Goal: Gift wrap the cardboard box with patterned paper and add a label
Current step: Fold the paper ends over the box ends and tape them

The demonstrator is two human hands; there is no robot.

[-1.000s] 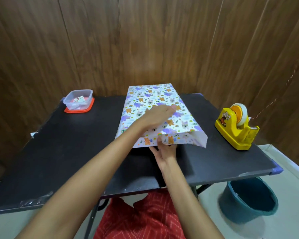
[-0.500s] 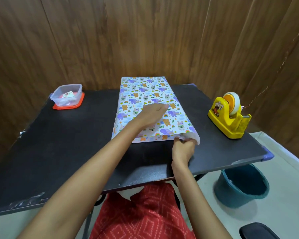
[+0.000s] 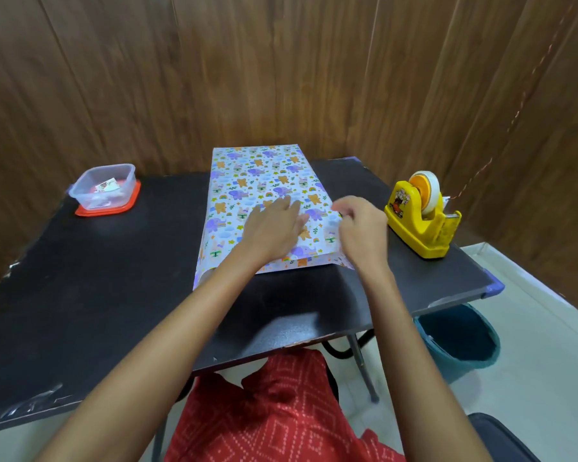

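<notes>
Head view: flat cardboard box under white animal-print paper (image 3: 247, 181), centred on black table (image 3: 114, 278). Left hand (image 3: 274, 228) pressed flat on top, fingers straight, likely pinning wrap. Right hand (image 3: 361, 231) curled at right paper edge beside yellow plastic tape dispenser (image 3: 417, 228); pinch unconfirmed.

Two bare arms reach forward across the near edge of the table (image 3: 114, 278); the left forearm (image 3: 181, 328) runs diagonally from the lower left toward the middle of the surface; the left hand (image 3: 274, 231) lies palm down, fingers straight and close together, flat on the patterned paper (image 3: 247, 175); the right forearm (image 3: 404, 328) comes in from the lower right, nearly straight ahead; the right hand (image 3: 361, 231) sits just beside the left, back upward, its fingers (image 3: 342, 208) curled toward the left hand; they are slightly blurred, so whether they pinch anything cannot be told.
</notes>
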